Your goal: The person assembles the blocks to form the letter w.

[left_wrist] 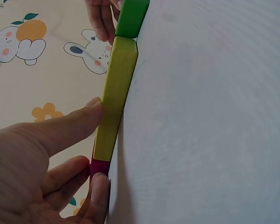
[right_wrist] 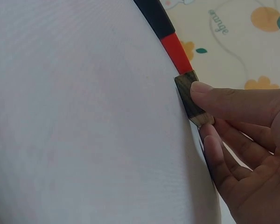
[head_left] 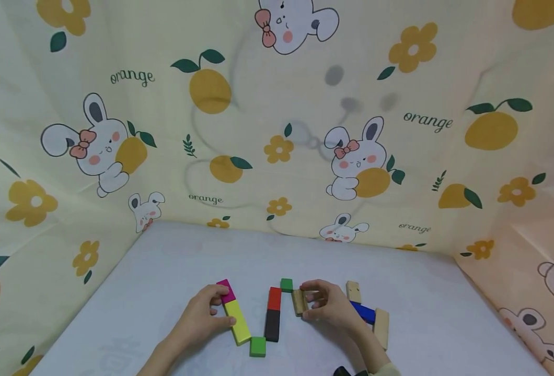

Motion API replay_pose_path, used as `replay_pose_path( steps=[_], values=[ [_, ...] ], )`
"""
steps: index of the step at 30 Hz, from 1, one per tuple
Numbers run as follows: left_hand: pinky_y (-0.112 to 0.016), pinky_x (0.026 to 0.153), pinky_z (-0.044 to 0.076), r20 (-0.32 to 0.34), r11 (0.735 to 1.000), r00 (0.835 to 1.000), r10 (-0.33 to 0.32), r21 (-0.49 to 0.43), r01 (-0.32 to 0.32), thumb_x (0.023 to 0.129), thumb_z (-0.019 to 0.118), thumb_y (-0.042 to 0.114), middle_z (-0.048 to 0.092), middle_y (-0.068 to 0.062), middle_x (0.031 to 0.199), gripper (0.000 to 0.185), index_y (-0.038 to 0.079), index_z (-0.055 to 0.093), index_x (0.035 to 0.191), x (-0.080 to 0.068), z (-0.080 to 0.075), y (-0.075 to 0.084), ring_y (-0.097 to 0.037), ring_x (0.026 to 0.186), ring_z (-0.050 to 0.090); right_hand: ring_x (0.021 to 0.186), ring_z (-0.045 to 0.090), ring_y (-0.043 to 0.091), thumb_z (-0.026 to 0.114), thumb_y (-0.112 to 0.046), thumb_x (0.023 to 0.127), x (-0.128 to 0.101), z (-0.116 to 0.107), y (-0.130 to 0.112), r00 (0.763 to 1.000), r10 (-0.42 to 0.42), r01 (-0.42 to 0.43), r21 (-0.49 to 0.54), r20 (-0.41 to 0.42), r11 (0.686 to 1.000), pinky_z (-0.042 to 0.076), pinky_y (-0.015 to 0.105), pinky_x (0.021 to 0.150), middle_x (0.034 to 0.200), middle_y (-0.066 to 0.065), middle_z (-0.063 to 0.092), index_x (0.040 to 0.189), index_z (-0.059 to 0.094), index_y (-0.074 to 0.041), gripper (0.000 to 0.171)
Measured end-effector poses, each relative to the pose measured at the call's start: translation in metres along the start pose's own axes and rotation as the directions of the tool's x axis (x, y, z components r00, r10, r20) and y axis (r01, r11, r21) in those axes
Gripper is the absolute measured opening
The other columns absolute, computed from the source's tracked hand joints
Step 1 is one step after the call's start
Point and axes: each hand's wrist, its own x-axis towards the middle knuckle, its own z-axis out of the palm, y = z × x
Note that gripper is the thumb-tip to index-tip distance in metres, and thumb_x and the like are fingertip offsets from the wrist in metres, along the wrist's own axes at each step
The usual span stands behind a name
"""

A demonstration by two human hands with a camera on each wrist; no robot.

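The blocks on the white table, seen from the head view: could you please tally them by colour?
Green blocks: 2
Plain wood blocks: 3
Magenta block: 1
Yellow block: 1
Red block: 1
Black block: 1
Blue block: 1
Total: 10

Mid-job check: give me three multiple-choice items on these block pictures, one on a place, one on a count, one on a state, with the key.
1. Where does the red block lie?
A. End to end with the black block
B. On top of the blue block
C. Against the fabric wall

2. How many green blocks are on the table?
A. One
B. Two
C. Four

3. What is the right hand doing?
A. Resting flat, away from every block
B. Lifting the yellow block
C. Pinching a plain wooden block

Key: 1 A, the red and black ends meet in one line. 2 B, one green block at the near end, another at the far end. 3 C, thumb and fingers close on it in head and right wrist views.
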Motion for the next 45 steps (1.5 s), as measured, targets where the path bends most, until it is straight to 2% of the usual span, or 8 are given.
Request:
replay_pose_path(
  steps=[16,20,23,27,30,32,37,45],
  values=[
    [-0.040,0.083,0.052,0.003,1.000,1.000,0.010,-0.006,-0.010,0.068,0.092,0.020,0.059,-0.004,0.113,0.064,0.009,0.060,0.122,0.000,0.000,0.000,-0.022,0.098,0.056,0.102,0.056,0.026,0.085,-0.006,0.076,-0.004,0.001,-0.001,1.000,-0.028,0.028,0.006,0.005,1.000,0.051,0.037,0.084,0.126,0.009,0.059,0.132,0.057,-0.005,0.063],
    [-0.040,0.082,0.052,0.013,1.000,1.000,0.006,-0.012,-0.005,0.068,0.092,0.021,0.059,-0.004,0.114,0.064,0.009,0.060,0.122,0.000,0.002,-0.002,-0.021,0.097,0.057,0.100,0.058,0.026,0.085,-0.011,0.077,-0.007,-0.002,0.001,1.000,-0.027,0.027,-0.003,0.010,1.000,0.052,0.036,0.083,0.123,0.009,0.060,0.134,0.056,-0.007,0.065],
    [-0.040,0.083,0.052,0.012,1.000,1.000,-0.006,-0.009,0.006,0.068,0.092,0.022,0.059,-0.003,0.115,0.064,0.011,0.060,0.123,0.000,0.001,-0.004,-0.021,0.097,0.056,0.102,0.060,0.026,0.084,-0.017,0.079,-0.012,-0.013,-0.002,0.996,-0.081,0.080,-0.034,-0.034,0.996,0.052,0.036,0.084,0.125,0.010,0.061,0.133,0.058,-0.009,0.060],
    [-0.040,0.083,0.052,0.001,1.000,1.000,-0.004,-0.011,0.004,0.068,0.092,0.023,0.059,-0.002,0.116,0.064,0.012,0.060,0.123,0.001,0.000,-0.005,-0.020,0.098,0.056,0.104,0.062,0.025,0.082,-0.017,0.082,-0.027,-0.039,-0.007,0.972,-0.128,0.119,-0.055,-0.199,0.991,0.052,0.032,0.086,0.123,0.012,0.064,0.123,0.066,-0.011,0.045],
    [-0.039,0.084,0.052,0.001,1.000,1.000,0.005,-0.017,-0.005,0.068,0.092,0.022,0.059,-0.002,0.116,0.064,0.012,0.060,0.123,0.001,-0.001,-0.005,-0.020,0.099,0.057,0.103,0.061,0.024,0.082,-0.018,0.082,-0.046,-0.059,-0.006,0.951,-0.078,0.062,-0.064,-0.298,0.996,0.052,0.029,0.084,0.116,0.011,0.067,0.115,0.069,-0.011,0.036],
    [-0.039,0.084,0.052,0.001,1.000,1.000,-0.001,-0.011,0.001,0.068,0.092,0.022,0.059,-0.002,0.116,0.064,0.012,0.060,0.124,0.001,-0.001,-0.004,-0.020,0.099,0.057,0.104,0.060,0.024,0.082,-0.019,0.082,-0.058,-0.068,-0.003,0.944,-0.031,0.006,-0.077,-0.328,0.997,0.052,0.028,0.084,0.115,0.008,0.067,0.114,0.069,-0.010,0.036],
    [-0.040,0.085,0.053,-0.001,1.000,1.000,-0.012,-0.009,0.012,0.069,0.091,0.023,0.059,-0.003,0.119,0.065,0.013,0.060,0.125,0.000,-0.002,-0.001,-0.020,0.100,0.057,0.111,0.057,0.027,0.078,-0.015,0.085,-0.076,-0.084,0.007,0.936,0.050,-0.086,-0.090,-0.348,0.992,0.051,0.032,0.087,0.120,0.007,0.064,0.120,0.067,-0.009,0.037],
    [-0.040,0.085,0.053,-0.001,1.000,1.000,-0.010,-0.004,0.010,0.069,0.091,0.022,0.058,-0.003,0.118,0.064,0.012,0.061,0.124,0.001,0.001,-0.001,-0.020,0.100,0.056,0.106,0.058,0.027,0.078,-0.009,0.084,-0.080,-0.092,0.028,0.944,0.087,-0.121,-0.089,-0.318,0.989,0.049,0.035,0.088,0.118,0.009,0.065,0.120,0.067,-0.008,0.038]
  ],
)
